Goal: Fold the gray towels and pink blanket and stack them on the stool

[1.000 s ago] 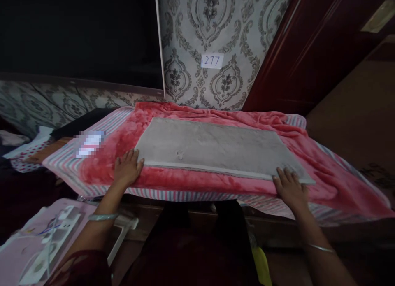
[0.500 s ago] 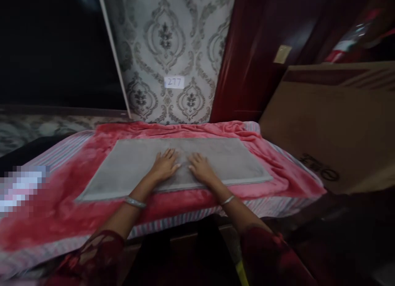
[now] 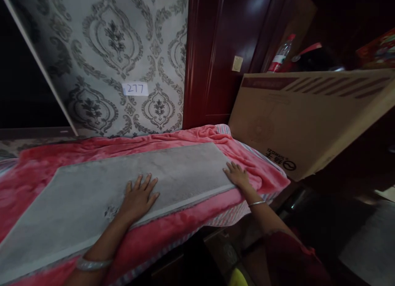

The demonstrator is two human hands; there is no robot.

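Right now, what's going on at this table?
A person has both hands spread flat on a grey towel that lies smoothed out over a pink blanket. The left hand presses palm down near the towel's front edge, about midway along. The right hand rests at the towel's right end, by the corner. Neither hand grips anything. A cardboard box stands just past the blanket's right end.

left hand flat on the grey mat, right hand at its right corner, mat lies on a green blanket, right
Not green: the head view shows the blanket is pink. The left hand is flat on the grey mat, the right hand at its right corner.
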